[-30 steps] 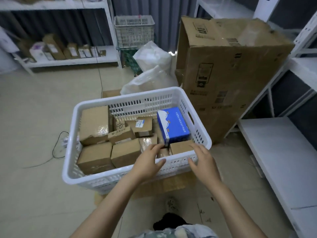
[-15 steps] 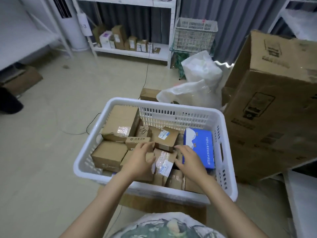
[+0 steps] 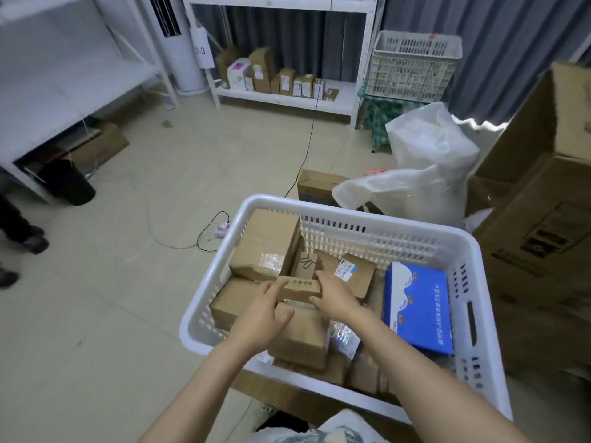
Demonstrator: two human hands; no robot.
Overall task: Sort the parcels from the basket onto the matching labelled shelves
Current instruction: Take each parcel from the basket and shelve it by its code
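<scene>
A white plastic basket [image 3: 351,215] on the floor in front of me holds several brown cardboard parcels and a blue box [image 3: 419,308] at its right side. My left hand [image 3: 265,311] and my right hand [image 3: 335,295] are both inside the basket. Between them they grip the two ends of a small flat cardboard parcel [image 3: 300,287] with print on its edge. A large brown parcel [image 3: 265,241] leans at the back left, and a parcel with a white label [image 3: 355,276] lies behind my right hand. A white shelf [image 3: 287,97] tagged 2-3 [image 3: 202,52] stands at the back with several parcels.
A big cardboard carton [image 3: 543,219] stands right of the basket, with clear plastic bags [image 3: 425,174] behind it. An empty white crate [image 3: 412,68] sits at the back right. A power strip and cable [image 3: 220,230] lie on the floor. A person's feet [image 3: 28,241] show at left, by another white shelf [image 3: 64,91].
My view has swung left and nearer the basket. Both hands moved from its front rim further in and closed around the small flat parcel.
</scene>
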